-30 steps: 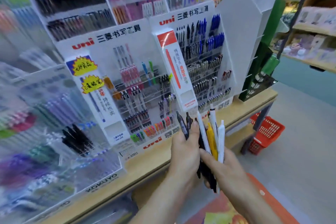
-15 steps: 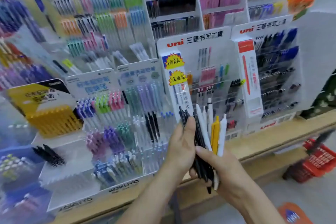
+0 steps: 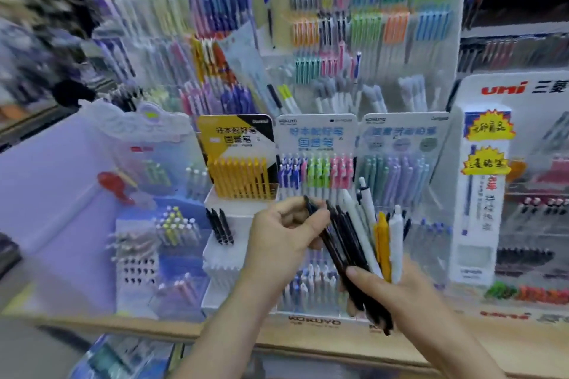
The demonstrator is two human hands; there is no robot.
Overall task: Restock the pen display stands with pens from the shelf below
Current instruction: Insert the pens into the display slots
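my right hand (image 3: 400, 289) grips a fanned bundle of pens (image 3: 357, 240) by their lower ends: several black, a few white and 1 yellow. my left hand (image 3: 286, 234) pinches the top of 1 black pen (image 3: 310, 205) at the left edge of that fan, thumb and fingers curled on it. so both hands are closed on stock and neither is free.

i judge this as the sorting step: picking 1 pen out of the bundle before it goes into a slot. just left of my hands is a white tiered stand (image 3: 221, 261) with only 3 black pens (image 3: 220, 224) in its upper row, below a row of yellow pens (image 3: 243, 177). that looks the likely home, though the blur keeps me from matching the model. next i need to draw the pen clear without dragging its neighbours, then seat it beside those 3.
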